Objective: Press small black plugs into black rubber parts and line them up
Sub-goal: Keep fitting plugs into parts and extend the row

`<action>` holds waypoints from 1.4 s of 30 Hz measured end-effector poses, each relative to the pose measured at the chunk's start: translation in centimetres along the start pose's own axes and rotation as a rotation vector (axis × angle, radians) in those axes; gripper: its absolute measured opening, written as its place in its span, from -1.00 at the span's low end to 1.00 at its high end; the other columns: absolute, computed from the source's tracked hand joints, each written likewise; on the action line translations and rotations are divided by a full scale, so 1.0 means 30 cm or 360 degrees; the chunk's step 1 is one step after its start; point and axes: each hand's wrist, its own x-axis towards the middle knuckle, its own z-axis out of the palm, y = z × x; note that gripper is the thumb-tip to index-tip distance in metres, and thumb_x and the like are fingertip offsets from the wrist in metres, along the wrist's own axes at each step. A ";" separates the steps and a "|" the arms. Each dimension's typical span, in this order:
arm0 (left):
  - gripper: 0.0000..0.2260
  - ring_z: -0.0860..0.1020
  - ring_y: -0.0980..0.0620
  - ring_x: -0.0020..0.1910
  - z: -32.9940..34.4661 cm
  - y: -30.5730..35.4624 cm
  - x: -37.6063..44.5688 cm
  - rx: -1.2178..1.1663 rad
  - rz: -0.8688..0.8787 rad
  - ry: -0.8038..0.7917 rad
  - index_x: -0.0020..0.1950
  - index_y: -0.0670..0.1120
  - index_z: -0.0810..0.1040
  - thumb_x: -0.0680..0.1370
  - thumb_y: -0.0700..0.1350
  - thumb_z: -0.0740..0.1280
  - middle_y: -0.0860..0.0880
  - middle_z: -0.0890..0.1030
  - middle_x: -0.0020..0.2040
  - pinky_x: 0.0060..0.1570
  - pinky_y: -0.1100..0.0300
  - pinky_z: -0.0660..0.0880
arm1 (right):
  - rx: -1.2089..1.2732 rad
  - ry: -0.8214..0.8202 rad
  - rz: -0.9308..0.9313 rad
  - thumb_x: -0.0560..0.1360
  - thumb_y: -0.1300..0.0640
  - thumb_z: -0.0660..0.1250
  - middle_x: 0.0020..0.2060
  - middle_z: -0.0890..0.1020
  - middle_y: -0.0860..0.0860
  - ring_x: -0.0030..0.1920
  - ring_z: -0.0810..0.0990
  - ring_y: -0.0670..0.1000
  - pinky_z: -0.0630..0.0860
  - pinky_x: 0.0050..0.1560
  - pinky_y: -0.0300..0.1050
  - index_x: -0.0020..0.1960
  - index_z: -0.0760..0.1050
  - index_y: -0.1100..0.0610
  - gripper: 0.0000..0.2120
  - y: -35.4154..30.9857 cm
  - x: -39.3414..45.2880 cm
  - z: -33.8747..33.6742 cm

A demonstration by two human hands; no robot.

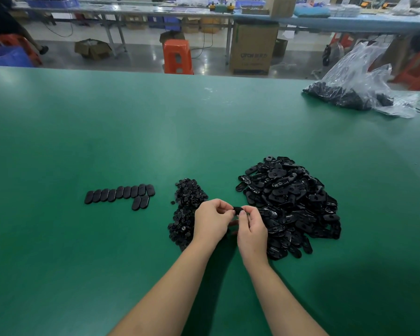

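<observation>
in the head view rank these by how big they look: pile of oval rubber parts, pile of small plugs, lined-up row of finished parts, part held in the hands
1. Pile of oval rubber parts
2. Pile of small plugs
3. Lined-up row of finished parts, close to the plug pile in spread, so that order is unsure
4. Part held in the hands, mostly hidden

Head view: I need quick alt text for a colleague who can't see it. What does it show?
Two bare hands, the left hand and right hand, pinch one small black oval rubber part between them above a green table. A heap of small black round plugs lies at their left, a bigger heap of black oval rubber parts at their right, and finished parts stand in rows farther left.
</observation>
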 end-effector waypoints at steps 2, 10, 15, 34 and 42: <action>-0.90 0.55 0.18 -0.35 0.000 0.001 0.000 0.0057 0.0033 0.0008 -0.21 0.00 0.66 0.49 -0.17 0.45 0.05 0.66 -0.28 -0.37 0.39 0.43 | -0.0023 0.0002 -0.0027 0.66 0.14 0.22 -0.23 0.64 -0.13 -0.19 0.58 -0.22 0.48 -0.19 -0.29 -0.08 0.45 -0.15 -0.78 -0.003 -0.002 -0.002; -0.88 0.59 0.09 -0.30 -0.003 0.007 0.007 0.0005 -0.0012 -0.0010 -0.22 0.02 0.65 0.49 -0.16 0.47 0.03 0.67 -0.26 -0.30 0.22 0.54 | -0.0046 -0.0014 -0.0039 0.66 0.15 0.22 -0.25 0.62 -0.09 -0.24 0.55 -0.21 0.40 -0.28 -0.36 -0.09 0.43 -0.11 -0.79 -0.008 -0.003 -0.006; -0.88 0.51 0.25 -0.46 -0.007 -0.001 0.016 -0.0046 -0.0030 -0.0008 -0.23 -0.01 0.66 0.48 -0.19 0.50 0.02 0.65 -0.31 -0.49 0.41 0.37 | -0.0035 -0.0042 -0.0013 0.66 0.17 0.22 -0.21 0.65 -0.10 -0.21 0.60 -0.17 0.51 -0.16 -0.12 -0.05 0.44 -0.10 -0.81 -0.009 -0.005 -0.005; -0.89 0.56 0.09 -0.36 -0.024 -0.002 0.035 -0.0026 -0.0039 -0.0148 -0.23 -0.05 0.66 0.41 -0.14 0.58 0.03 0.67 -0.32 -0.30 0.19 0.50 | 0.0212 -0.0080 0.0051 0.55 -0.01 0.20 -0.23 0.66 -0.01 -0.20 0.66 0.15 0.57 -0.02 0.31 -0.06 0.48 -0.23 -0.87 -0.004 -0.001 0.004; -0.83 0.48 0.22 -0.45 -0.054 -0.022 0.040 0.0056 -0.0007 -0.0139 -0.26 -0.03 0.65 0.36 -0.05 0.62 0.09 0.63 -0.39 -0.39 0.33 0.38 | 0.0177 -0.0087 0.0005 0.64 0.12 0.29 -0.26 0.68 -0.07 -0.29 0.62 -0.11 0.59 -0.14 0.04 -0.01 0.56 -0.10 -0.85 0.016 0.006 0.007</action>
